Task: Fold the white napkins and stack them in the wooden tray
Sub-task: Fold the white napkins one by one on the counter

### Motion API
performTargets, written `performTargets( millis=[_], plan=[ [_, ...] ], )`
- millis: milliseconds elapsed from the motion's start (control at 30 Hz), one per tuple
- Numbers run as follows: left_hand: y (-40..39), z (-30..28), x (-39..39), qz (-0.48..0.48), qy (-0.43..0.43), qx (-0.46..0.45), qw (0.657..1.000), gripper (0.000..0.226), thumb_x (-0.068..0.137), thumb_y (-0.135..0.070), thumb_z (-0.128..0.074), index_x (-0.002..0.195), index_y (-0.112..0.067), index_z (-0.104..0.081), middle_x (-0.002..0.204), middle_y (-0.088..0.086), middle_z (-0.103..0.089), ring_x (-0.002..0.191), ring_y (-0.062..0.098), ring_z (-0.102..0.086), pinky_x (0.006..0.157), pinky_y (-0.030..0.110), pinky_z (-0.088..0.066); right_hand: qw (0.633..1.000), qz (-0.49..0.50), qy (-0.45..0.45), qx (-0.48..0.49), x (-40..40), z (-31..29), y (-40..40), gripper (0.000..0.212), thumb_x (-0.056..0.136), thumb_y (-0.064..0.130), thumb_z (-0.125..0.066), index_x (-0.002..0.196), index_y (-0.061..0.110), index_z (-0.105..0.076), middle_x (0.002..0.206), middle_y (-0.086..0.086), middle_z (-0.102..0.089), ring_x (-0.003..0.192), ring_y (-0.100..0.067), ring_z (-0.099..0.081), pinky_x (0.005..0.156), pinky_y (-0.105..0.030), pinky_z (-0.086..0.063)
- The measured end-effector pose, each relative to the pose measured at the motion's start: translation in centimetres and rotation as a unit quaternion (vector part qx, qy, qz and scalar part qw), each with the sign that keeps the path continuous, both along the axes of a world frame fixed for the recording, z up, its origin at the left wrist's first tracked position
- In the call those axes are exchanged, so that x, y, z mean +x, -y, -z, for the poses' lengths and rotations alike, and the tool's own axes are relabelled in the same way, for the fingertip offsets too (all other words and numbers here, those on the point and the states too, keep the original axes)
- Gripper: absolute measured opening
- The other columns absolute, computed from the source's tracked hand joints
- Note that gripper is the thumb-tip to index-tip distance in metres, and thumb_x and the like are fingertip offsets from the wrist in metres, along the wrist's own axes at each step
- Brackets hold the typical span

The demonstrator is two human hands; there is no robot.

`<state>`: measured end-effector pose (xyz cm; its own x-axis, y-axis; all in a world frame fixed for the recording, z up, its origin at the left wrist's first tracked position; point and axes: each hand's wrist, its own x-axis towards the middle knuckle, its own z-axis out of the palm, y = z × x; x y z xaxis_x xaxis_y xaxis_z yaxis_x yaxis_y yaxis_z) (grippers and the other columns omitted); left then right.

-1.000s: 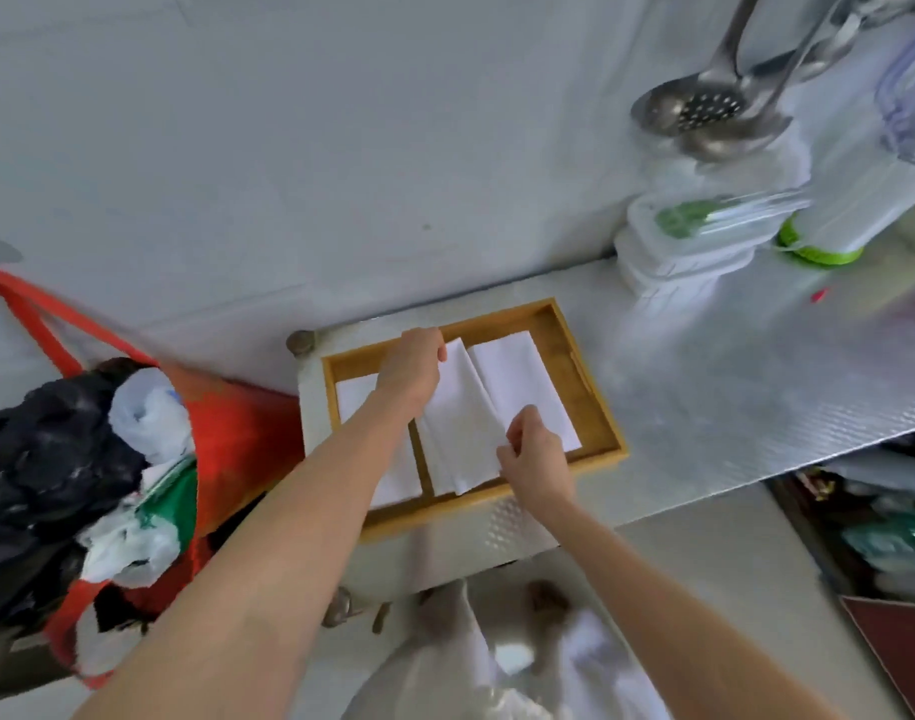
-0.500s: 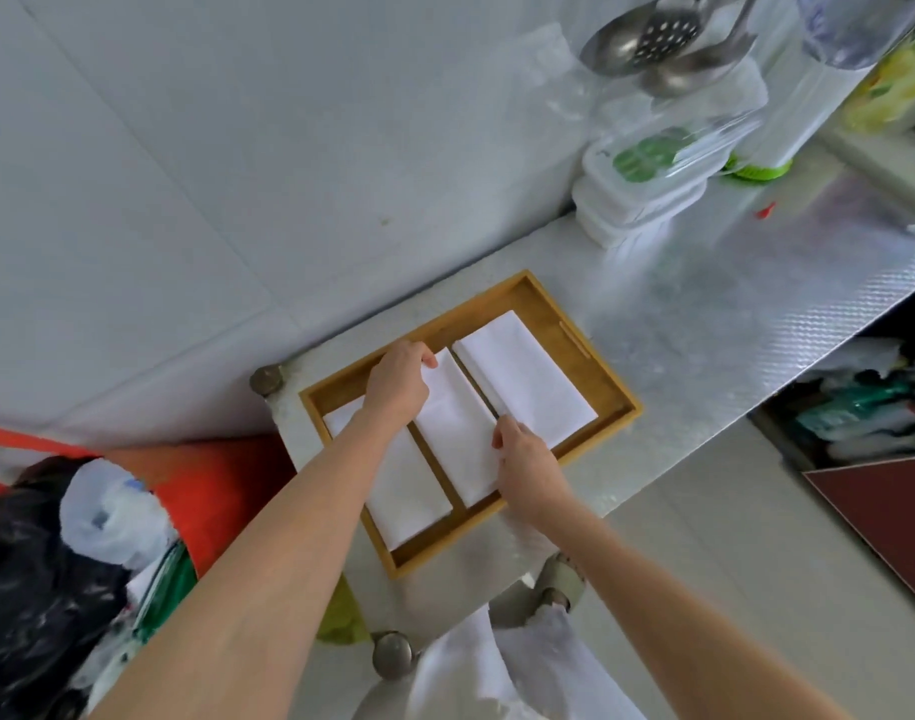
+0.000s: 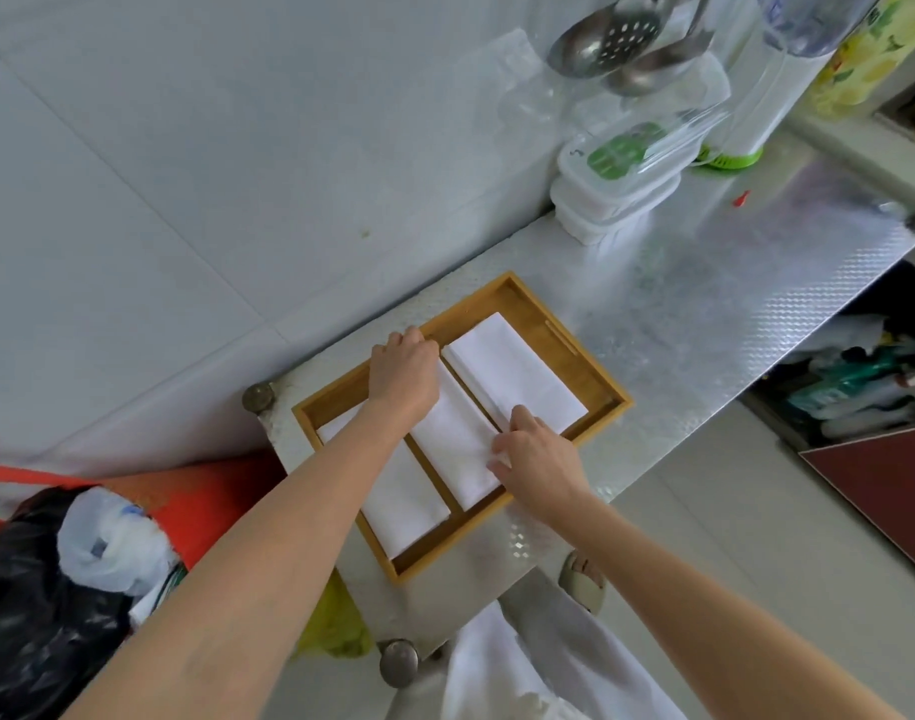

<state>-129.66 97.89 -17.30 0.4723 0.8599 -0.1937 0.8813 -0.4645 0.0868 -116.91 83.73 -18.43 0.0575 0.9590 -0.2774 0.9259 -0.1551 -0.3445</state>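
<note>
Middle napkin (image 3: 458, 449) lies folded flat in the wooden tray (image 3: 608, 389), between a left napkin (image 3: 403, 504) and a right napkin (image 3: 518, 376), all three side by side. Left hand (image 3: 403, 376) grasps the middle napkin's far end with curled fingers; right hand (image 3: 536, 457) pinches its near right edge. Tray sits on the metal counter (image 3: 705, 314). Stacked plastic containers (image 3: 614, 194) stand far right by the wall, contents unclear.
</note>
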Motion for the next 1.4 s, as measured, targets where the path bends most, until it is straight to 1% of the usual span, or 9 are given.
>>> performTargets(
  millis=[133,233,300,467,767,867,1067,1267,1400],
  plan=[
    [0.4,-3.9,5.7,0.059,0.071,-0.015,0.996,0.02,0.097,-0.024,-0.05,0.113,-0.016,-0.059,0.112,0.001,-0.059,0.1,0.018,-0.055,0.08,0.029,-0.045,0.998,0.032,0.016,0.056,6.4,-2.0,1.0,0.023,0.098,0.034,-0.047,0.105,0.019,-0.063,0.101,0.002,-0.052,0.089,-0.019,-0.057,0.06,-0.028,-0.041],
    [1.7,-5.9,12.4,0.119,0.012,-0.07,0.99,0.015,0.097,-0.023,-0.047,0.105,-0.018,-0.059,0.104,0.001,-0.063,0.091,0.02,-0.058,0.07,0.03,-0.045,0.991,0.127,0.035,0.026,14.6,-2.8,3.6,0.022,0.096,0.03,-0.046,0.103,0.016,-0.062,0.101,-0.002,-0.058,0.095,-0.027,-0.06,0.066,-0.032,-0.043],
    [3.5,-6.5,18.4,0.17,-0.027,-0.078,0.982,0.017,0.096,-0.019,-0.045,0.104,-0.017,-0.059,0.106,0.005,-0.063,0.094,0.025,-0.059,0.073,0.033,-0.045,0.978,0.202,0.044,0.013,21.2,-3.3,6.6,0.021,0.095,0.03,-0.047,0.099,0.015,-0.061,0.102,-0.004,-0.061,0.099,-0.029,-0.059,0.069,-0.033,-0.042],
    [11.9,-7.2,37.4,0.288,-0.062,-0.052,0.954,0.024,0.093,-0.019,-0.049,0.111,-0.013,-0.063,0.118,0.012,-0.062,0.11,0.032,-0.059,0.087,0.037,-0.047,0.934,0.348,0.084,0.017,37.6,-5.6,18.6,0.018,0.093,0.026,-0.047,0.078,0.017,-0.051,0.092,-0.007,-0.064,0.086,-0.032,-0.061,0.061,-0.031,-0.036],
    [32.4,-10.9,67.7,0.496,0.006,-0.053,0.867,0.018,0.094,-0.027,-0.049,0.103,-0.017,-0.062,0.109,0.003,-0.064,0.099,0.027,-0.059,0.079,0.034,-0.045,0.815,0.568,0.111,0.026,58.6,-10.4,41.9,0.025,0.096,0.034,-0.048,0.097,0.015,-0.065,0.099,-0.007,-0.068,0.093,-0.032,-0.062,0.074,-0.035,-0.047],
    [37.5,-10.9,74.8,0.554,0.006,-0.046,0.831,0.02,0.095,-0.03,-0.048,0.105,-0.017,-0.06,0.11,0.004,-0.062,0.099,0.026,-0.058,0.074,0.033,-0.044,0.785,0.606,0.123,0.035,63.6,-10.9,46.8,0.026,0.096,0.032,-0.048,0.099,0.013,-0.065,0.098,-0.008,-0.068,0.09,-0.03,-0.063,0.072,-0.035,-0.049],
    [44.6,-10.2,89.1,0.624,0.002,-0.03,0.781,0.021,0.093,-0.025,-0.047,0.105,-0.015,-0.061,0.118,0.005,-0.063,0.106,0.026,-0.059,0.085,0.037,-0.05,0.732,0.669,0.125,0.024,74.1,-10.3,53.3,0.025,0.095,0.025,-0.046,0.098,0.009,-0.064,0.1,-0.011,-0.066,0.093,-0.031,-0.06,0.075,-0.038,-0.051],
    [49.4,-11.1,103.8,0.682,-0.01,-0.016,0.732,0.034,0.095,-0.027,-0.047,0.127,-0.018,-0.054,0.129,0.003,-0.055,0.117,0.024,-0.052,0.09,0.037,-0.047,0.686,0.718,0.116,0.005,85.8,-10.8,58.2,0.025,0.096,0.025,-0.045,0.101,0.01,-0.064,0.099,-0.008,-0.066,0.09,-0.027,-0.061,0.074,-0.036,-0.053],
    [52.5,-10.8,111.3,0.689,-0.002,-0.025,0.724,0.034,0.095,-0.027,-0.048,0.127,-0.015,-0.054,0.13,0.006,-0.055,0.119,0.027,-0.051,0.094,0.038,-0.046,0.667,0.736,0.118,-0.003,92.0,-10.4,61.3,0.023,0.095,0.021,-0.045,0.094,0.01,-0.065,0.092,-0.008,-0.067,0.082,-0.026,-0.061,0.067,-0.034,-0.052]
  ],
)
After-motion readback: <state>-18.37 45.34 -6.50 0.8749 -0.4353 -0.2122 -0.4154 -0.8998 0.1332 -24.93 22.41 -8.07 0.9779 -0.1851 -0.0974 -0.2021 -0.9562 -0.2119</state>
